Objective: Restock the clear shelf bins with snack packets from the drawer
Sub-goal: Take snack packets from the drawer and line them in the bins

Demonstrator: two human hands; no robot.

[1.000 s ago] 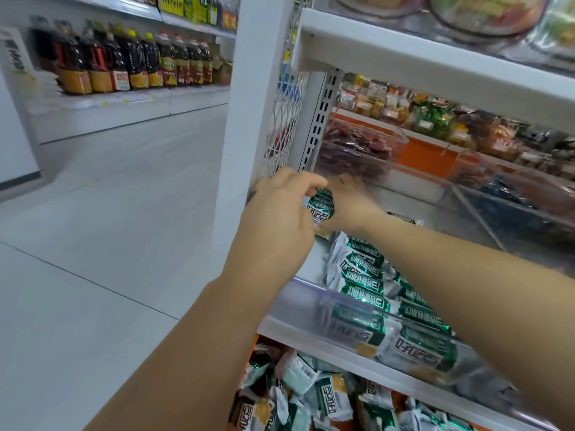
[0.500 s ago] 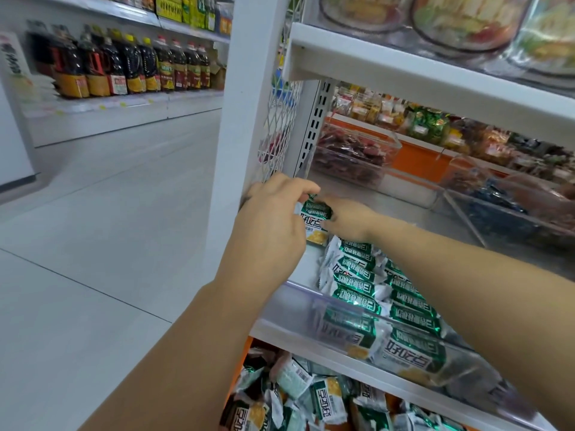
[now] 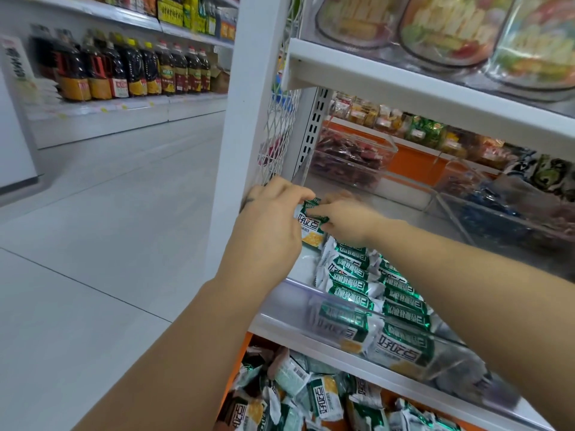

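Your L hand [image 3: 267, 234] & R hand [image 3: 347, 220] both pinch one green snack packet [image 3: 312, 216], upright, at far-left part of the clear bin [image 3: 289, 301], just behind the packet rows [image 3: 373, 293] lying in it.

Bright, even, diffuse shop light; shadows are faint and soft. The pale floor [image 3: 93, 244] carries a mild sheen. Wide-angle distortion bows the white post [image 3: 245, 119] and shelf edges [image 3: 404, 88]. The right hand [image 3: 342, 219] is motion-blurred, the top-shelf jars [image 3: 448, 29] smeared.
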